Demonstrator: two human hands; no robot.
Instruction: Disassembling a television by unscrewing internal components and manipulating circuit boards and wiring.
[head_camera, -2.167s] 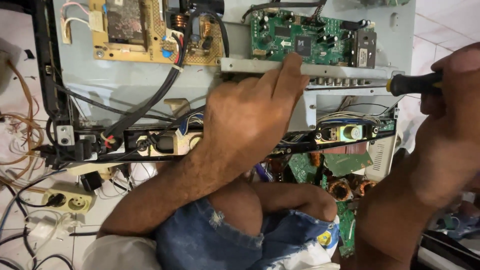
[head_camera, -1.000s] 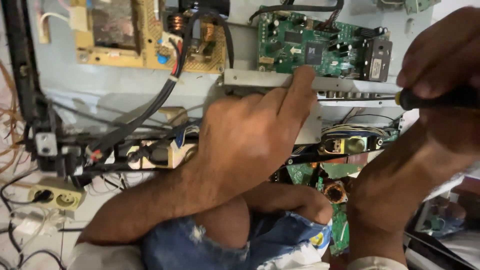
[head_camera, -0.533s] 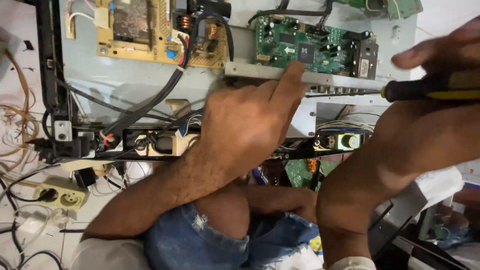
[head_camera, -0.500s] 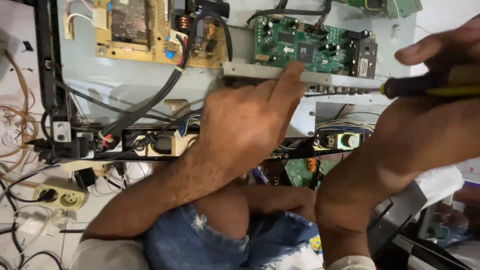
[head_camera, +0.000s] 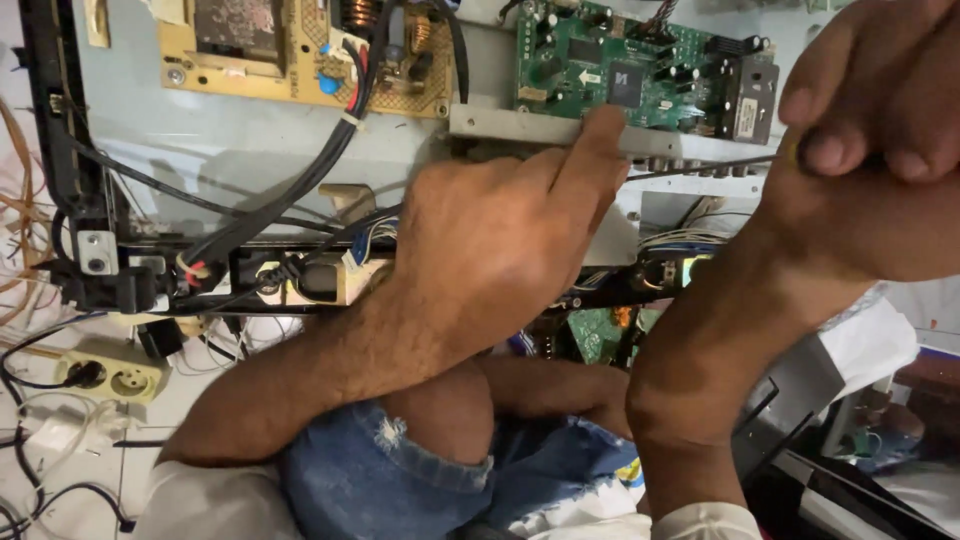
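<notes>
The person's left hand (head_camera: 500, 240) presses its forefinger on the long grey metal bracket (head_camera: 510, 125) that runs beneath the green circuit board (head_camera: 640, 75), the other fingers curled. The right hand (head_camera: 870, 150) is clenched around a thin dark metal screwdriver shaft (head_camera: 690, 168), whose tip reaches the bracket just beside the left forefinger. Left of that hand sits a tan power board (head_camera: 290, 50).

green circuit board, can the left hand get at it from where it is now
Probably yes. The left hand already rests on the grey metal bracket with its forefinger tip at the lower edge of the green circuit board, and nothing lies between them. The screwdriver shaft in the right hand passes below the board.
</notes>
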